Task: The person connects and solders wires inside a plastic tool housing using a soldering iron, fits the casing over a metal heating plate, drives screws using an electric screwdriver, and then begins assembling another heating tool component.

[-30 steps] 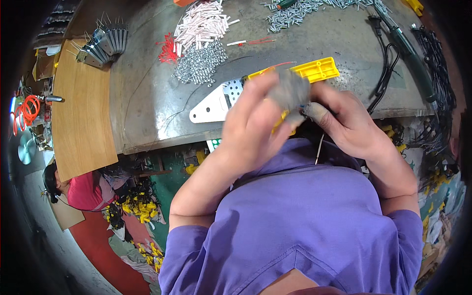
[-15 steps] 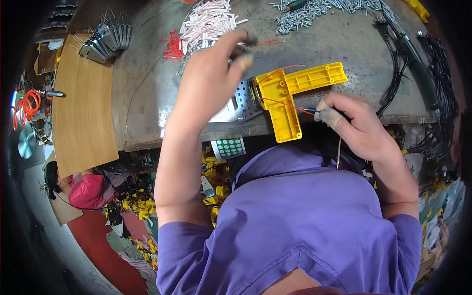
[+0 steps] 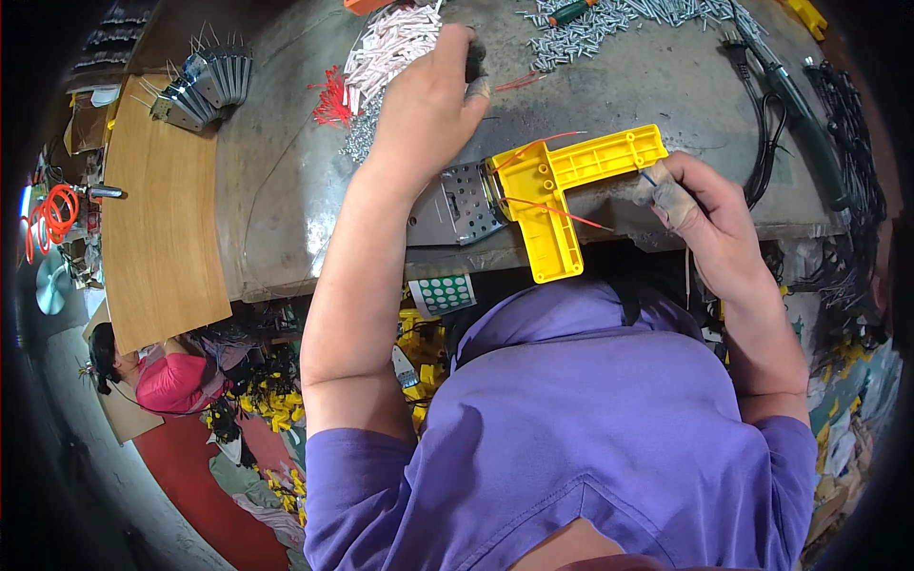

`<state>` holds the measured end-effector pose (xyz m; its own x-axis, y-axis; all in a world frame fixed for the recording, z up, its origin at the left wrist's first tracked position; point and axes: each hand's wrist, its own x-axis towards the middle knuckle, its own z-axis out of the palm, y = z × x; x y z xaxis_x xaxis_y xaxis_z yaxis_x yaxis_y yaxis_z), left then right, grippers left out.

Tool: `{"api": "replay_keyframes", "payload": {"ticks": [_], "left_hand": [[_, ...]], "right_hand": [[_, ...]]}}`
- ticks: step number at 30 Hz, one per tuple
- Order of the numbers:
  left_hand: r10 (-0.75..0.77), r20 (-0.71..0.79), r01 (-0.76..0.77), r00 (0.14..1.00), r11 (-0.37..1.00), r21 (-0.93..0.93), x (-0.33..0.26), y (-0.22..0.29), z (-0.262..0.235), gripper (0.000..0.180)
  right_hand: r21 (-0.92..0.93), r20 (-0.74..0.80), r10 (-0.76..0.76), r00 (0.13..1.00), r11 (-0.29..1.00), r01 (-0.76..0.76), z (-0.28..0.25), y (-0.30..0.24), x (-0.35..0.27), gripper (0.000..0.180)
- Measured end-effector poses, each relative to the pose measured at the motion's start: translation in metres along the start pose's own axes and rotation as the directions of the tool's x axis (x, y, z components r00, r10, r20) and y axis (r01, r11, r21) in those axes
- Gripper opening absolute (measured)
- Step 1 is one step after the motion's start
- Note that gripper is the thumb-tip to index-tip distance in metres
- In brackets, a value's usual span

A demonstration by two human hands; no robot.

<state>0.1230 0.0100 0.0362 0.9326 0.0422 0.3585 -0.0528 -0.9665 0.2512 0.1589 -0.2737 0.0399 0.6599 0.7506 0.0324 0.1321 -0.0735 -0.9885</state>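
Note:
My right hand (image 3: 693,202), with pale worn finger covers, pinches a thin wire whose blue end (image 3: 647,177) points at the arm of an L-shaped yellow plastic housing half (image 3: 543,200). The wire's lower part hangs below that hand. A perforated metal plate (image 3: 462,205) joins the housing's left side, over the bench edge. Two red wires come off this joint, one lying over the housing and another red wire (image 3: 562,213) with its end loose to the right. My left hand (image 3: 428,109) is over the bench beside a heap of white sleeves (image 3: 395,48), thumb and fingers apart.
Small red parts (image 3: 333,98) and tiny metal pieces (image 3: 362,135) lie near the sleeves. Screws (image 3: 581,38) are heaped at the back. Black cables (image 3: 757,124) and a dark green tool (image 3: 814,143) lie right. Metal plates (image 3: 205,86) stand left; a person in pink (image 3: 176,379) is lower left.
My left hand has moved up, away from the housing. My right hand has moved right and up with the blue-ended wire, which has come apart from the loose red wire.

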Motion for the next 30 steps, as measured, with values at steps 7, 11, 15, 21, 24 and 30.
{"api": "replay_keyframes", "payload": {"ticks": [7,11,15,21,24,30], "left_hand": [[0.146,0.162,-0.174,0.976,0.969,0.174,0.012,-0.001,0.012,0.038],[0.047,0.091,-0.055,0.995,0.995,0.081,0.013,0.012,0.007,0.035],[-0.192,0.027,0.17,0.981,0.789,-0.59,-0.001,0.041,-0.002,0.039],[-0.205,0.254,0.306,0.945,0.286,-0.908,-0.021,0.095,-0.01,0.045],[-0.153,0.2,0.239,0.968,0.313,-0.919,-0.028,0.104,-0.006,0.047],[-0.273,0.307,0.356,0.912,0.151,-0.922,-0.039,0.107,-0.013,0.049]], "right_hand": [[0.039,0.079,0.014,0.997,0.999,-0.017,0.004,0.001,-0.001,0.016],[0.144,-0.002,0.044,0.999,0.989,-0.043,0.0,0.001,-0.005,0.014],[0.319,-0.078,0.145,0.986,0.941,-0.113,-0.011,0.007,-0.001,0.016],[0.333,-0.187,0.002,0.982,0.941,0.061,0.013,-0.005,0.017,0.024],[0.256,-0.199,-0.039,0.979,0.962,0.091,0.013,-0.009,0.019,0.02],[0.276,-0.239,0.03,0.971,0.96,0.038,0.007,-0.002,0.017,0.017]]}}
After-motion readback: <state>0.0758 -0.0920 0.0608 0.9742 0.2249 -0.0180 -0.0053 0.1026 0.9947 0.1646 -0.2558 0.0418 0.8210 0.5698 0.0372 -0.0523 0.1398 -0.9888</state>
